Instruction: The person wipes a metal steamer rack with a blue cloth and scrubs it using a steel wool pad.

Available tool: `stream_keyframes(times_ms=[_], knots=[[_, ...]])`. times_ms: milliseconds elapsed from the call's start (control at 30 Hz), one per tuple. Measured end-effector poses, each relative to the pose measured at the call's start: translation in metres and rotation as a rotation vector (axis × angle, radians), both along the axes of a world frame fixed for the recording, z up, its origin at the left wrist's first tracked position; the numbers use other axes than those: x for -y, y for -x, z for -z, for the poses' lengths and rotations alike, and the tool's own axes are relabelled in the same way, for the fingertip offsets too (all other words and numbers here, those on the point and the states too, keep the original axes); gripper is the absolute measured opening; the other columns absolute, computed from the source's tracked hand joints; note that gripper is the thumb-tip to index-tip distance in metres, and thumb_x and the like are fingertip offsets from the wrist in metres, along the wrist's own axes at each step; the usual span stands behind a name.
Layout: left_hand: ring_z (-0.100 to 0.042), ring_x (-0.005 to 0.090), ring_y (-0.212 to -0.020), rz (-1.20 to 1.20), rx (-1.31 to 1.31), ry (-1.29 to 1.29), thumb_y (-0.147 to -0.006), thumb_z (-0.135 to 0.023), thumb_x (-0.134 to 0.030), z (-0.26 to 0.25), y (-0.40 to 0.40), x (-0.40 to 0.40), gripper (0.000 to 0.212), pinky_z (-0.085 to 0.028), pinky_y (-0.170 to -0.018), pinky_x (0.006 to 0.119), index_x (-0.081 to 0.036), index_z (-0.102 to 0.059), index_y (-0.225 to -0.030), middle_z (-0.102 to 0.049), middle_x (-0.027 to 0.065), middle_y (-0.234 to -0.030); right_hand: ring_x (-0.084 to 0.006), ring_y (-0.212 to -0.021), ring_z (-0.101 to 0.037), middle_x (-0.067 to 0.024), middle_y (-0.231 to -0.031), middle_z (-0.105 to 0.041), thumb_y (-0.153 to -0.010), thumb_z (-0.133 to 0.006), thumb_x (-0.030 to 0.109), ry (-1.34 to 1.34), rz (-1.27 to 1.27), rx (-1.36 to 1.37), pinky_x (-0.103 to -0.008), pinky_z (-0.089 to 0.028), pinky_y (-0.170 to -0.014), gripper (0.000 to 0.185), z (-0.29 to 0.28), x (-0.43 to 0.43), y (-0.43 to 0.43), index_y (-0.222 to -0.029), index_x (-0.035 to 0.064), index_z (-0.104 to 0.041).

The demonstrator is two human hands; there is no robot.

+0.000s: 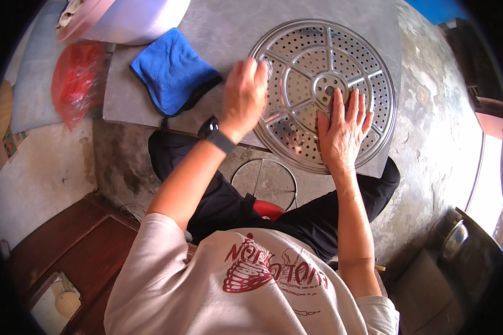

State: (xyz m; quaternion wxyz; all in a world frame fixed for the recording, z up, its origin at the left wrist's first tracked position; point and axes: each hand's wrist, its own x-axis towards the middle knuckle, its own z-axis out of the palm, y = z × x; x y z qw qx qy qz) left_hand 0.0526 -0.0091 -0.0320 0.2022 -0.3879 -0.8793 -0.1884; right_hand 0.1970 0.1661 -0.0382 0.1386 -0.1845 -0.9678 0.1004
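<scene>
A round perforated stainless-steel steamer plate (300, 80) lies flat on the metal-topped table, its near edge overhanging the front. My left hand (244, 98), with a black watch on the wrist, is curled at the plate's left rim and slightly blurred. From its fingers pokes a small shiny wad, apparently a steel-wool scourer (269, 68), mostly hidden by the hand. My right hand (343, 130) rests on the plate's near right part, fingers spread, its longest fingertip close to the central holes. To the left of my left hand lies a blue cloth (172, 73) with black edging.
A large pale tub (138, 21) stands at the table's (222, 25) far left. Red plastic bags (77, 79) hang beside the left edge. Below the table are a metal ring (295, 184) and a red seat (268, 209) between my legs. A stained concrete wall (431, 104) borders the right.
</scene>
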Motion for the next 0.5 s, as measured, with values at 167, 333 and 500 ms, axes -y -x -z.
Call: stream_keyframes(times_ms=[167, 333, 500], knots=[[-0.058, 0.0307, -0.079, 0.015, 0.086, -0.109, -0.080, -0.065, 0.002, 0.001, 0.015, -0.007, 0.018, -0.050, -0.069, 0.041, 0.002, -0.068, -0.098, -0.055, 0.0141, -0.083, -0.0419, -0.145, -0.028, -0.0273, -0.150, -0.038, -0.090, -0.062, 0.033, -0.004, 0.008, 0.001, -0.0619, -0.014, -0.117, 0.062, 0.001, -0.002, -0.001, -0.145, 0.0092, -0.047], [-0.059, 0.0322, -0.080, 0.060, 0.214, -0.094, -0.077, -0.067, 0.006, -0.007, -0.059, 0.027, 0.025, -0.050, -0.071, 0.041, 0.002, -0.066, -0.102, -0.053, 0.0145, -0.085, -0.0420, -0.145, -0.028, -0.0271, -0.151, -0.037, -0.091, -0.061, 0.034, 0.005, 0.011, 0.004, -0.0623, -0.014, -0.117, 0.062, 0.000, -0.001, -0.001, -0.146, 0.0094, -0.046], [-0.057, 0.0327, -0.084, -0.029, 0.113, -0.049, -0.080, -0.061, 0.007, -0.003, -0.017, 0.010, 0.014, -0.051, -0.071, 0.042, 0.002, -0.058, -0.093, -0.051, 0.0164, -0.085, -0.0419, -0.145, -0.028, -0.0270, -0.151, -0.037, -0.092, -0.061, 0.035, -0.013, 0.010, 0.001, -0.0618, -0.013, -0.118, 0.062, 0.002, -0.001, -0.002, -0.146, 0.0095, -0.045]])
